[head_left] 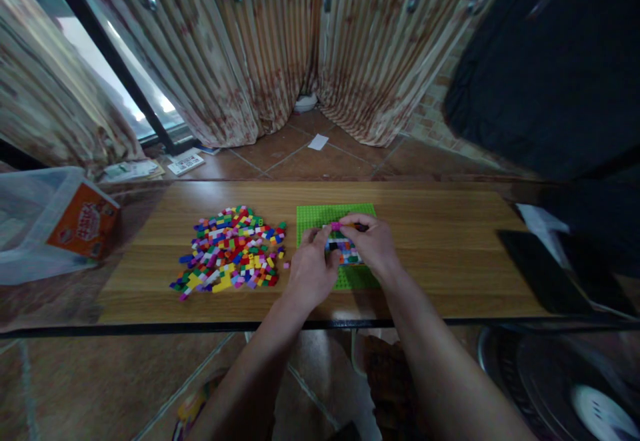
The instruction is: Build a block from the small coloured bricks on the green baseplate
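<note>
A green studded baseplate (360, 211) lies on the table, and a low build of multicoloured toy bricks (345, 249) stands on it. My left hand (311, 266) is closed at the left side of this build, its fingers reaching to the top and its thumb near the front. At the back edge of the build is a magenta toy brick (336, 226). My right hand (373, 244) pinches this brick from the right, with thumb and index finger together. My fingers hide part of the build.
Left of the baseplate a wide pile of loose toy bricks (230, 247) covers the wooden table (440, 247). A clear plastic bin (35, 227) with an orange label stands at the far left. A dark flat object (540, 271) lies at the right end. Curtains (280, 47) hang behind.
</note>
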Demonstrator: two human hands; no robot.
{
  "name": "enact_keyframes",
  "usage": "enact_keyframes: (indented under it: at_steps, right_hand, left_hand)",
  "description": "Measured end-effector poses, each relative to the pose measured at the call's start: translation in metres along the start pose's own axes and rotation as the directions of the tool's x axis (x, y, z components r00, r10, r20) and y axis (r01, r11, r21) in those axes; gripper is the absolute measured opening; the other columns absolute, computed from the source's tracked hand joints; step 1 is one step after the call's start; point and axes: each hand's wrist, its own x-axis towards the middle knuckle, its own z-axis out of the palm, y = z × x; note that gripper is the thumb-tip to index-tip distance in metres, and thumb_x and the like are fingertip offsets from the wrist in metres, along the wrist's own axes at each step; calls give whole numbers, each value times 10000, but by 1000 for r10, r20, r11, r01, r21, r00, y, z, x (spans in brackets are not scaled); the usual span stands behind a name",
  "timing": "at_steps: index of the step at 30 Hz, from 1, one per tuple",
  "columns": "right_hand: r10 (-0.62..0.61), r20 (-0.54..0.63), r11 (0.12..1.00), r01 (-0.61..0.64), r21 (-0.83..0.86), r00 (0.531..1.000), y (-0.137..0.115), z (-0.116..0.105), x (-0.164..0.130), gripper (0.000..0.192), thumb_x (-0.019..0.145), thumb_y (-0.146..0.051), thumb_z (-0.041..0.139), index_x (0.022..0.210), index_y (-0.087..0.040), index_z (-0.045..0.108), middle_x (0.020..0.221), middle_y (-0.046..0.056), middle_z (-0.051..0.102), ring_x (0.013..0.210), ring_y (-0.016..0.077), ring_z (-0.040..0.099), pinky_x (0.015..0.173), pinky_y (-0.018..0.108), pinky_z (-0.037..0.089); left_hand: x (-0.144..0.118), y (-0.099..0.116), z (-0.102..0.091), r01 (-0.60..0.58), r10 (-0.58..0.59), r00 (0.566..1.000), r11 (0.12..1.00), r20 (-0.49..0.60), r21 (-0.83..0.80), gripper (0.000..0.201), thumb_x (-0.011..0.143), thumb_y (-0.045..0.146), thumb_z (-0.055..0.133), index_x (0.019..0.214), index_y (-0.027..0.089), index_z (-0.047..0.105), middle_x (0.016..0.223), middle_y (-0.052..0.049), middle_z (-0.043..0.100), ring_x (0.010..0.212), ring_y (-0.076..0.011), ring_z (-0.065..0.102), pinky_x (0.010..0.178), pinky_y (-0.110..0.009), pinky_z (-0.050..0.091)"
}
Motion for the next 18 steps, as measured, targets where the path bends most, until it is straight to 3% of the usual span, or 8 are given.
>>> enact_keyframes:
  at_steps: [9, 16, 18]
  right_hand:
    - [112, -7, 994, -112, 3, 994, -12, 3, -2, 251, 643, -360, 682, 808, -185, 754, 776, 44, 737, 671, 186, 634, 654, 330, 499]
    - [80, 6, 993, -79, -84, 997, -7, -2, -4, 317, 673, -398, 675, 889, -182, 763, 722, 35, 720, 601, 177, 599, 596, 320, 470]
    - [38, 13, 993, -37, -115, 999, -3, -5, -3, 343, 694, -416, 670, 926, -181, 762, 784, 53, 739, 653, 192, 627, 643, 340, 492]
  left_hand:
    - [-2, -2, 4, -4, 4, 1000, 1000, -10, 5, 501, 894, 221, 510, 1392, 169, 503, 1340, -155, 539, 1164, -251, 614, 1027, -391, 485]
    - [-5, -2, 6, 2, -2, 1000, 1000, -8, 12, 516, 905, 253, 508, 1412, 162, 478, 1361, -165, 537, 1134, -263, 633, 1007, -403, 504]
    - [-7, -2, 3, 2, -2, 1000, 1000, -15, -2, 512, 897, 245, 521, 1403, 177, 485, 1338, -147, 561, 1114, -248, 638, 998, -386, 511]
